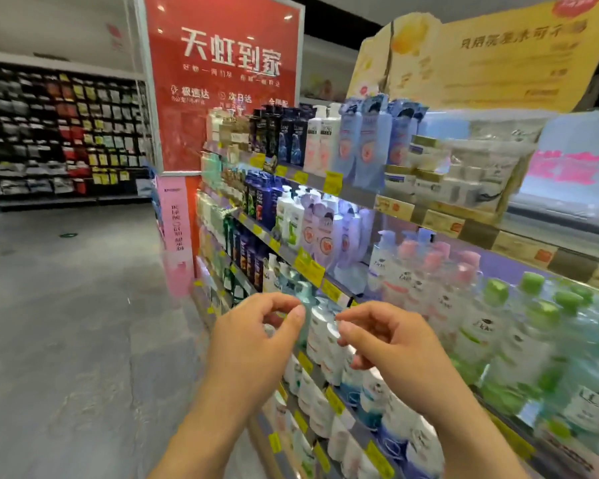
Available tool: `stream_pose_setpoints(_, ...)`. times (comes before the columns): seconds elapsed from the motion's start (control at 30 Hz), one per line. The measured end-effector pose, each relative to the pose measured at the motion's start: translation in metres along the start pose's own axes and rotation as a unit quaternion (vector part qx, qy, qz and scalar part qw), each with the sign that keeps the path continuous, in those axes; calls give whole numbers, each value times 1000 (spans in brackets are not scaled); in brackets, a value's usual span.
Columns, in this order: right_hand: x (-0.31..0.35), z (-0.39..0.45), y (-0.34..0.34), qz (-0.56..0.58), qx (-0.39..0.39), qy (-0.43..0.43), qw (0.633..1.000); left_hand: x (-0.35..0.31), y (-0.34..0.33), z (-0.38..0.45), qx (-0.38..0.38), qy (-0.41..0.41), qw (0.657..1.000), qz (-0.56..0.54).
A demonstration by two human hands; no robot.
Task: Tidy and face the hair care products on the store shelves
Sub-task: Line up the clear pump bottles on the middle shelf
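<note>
Hair care bottles (pixel 322 326) stand in rows along the store shelves (pixel 346 198), both hands raised before them.

Seen from the head camera, the white pump bottles at the front edge of a middle shelf stand upright, long axis vertical, straight ahead of the gap between the two hands and just beyond the fingertips. The left hand (pixel 253 330) hangs with fingers loosely curled, thumb and forefinger near each other, grasping nothing. The right hand (pixel 388 344) is likewise relaxed and empty, its forefinger tip just beside a white bottle's shoulder; contact cannot be told through the blur. By my judgement the right hand is nearer, so a short forward reach would meet that bottle first.
</note>
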State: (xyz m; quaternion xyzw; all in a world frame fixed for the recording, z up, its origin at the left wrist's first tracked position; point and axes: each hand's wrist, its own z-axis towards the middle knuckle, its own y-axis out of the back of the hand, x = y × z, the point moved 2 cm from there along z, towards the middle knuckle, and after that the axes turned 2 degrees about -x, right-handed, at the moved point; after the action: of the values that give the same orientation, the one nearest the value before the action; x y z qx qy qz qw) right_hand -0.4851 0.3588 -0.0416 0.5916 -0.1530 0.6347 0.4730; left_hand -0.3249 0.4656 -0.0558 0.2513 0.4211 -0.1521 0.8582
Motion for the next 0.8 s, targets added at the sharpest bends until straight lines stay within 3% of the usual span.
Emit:
stream_pose_setpoints(0.4,-20,153,-66,21,-66,-51,996,109,-20,159,79,3,996,-48)
stream_pose_setpoints(0.8,-42,342,-93,22,-116,-9,993,167,-67,333,101,-72,992,-24)
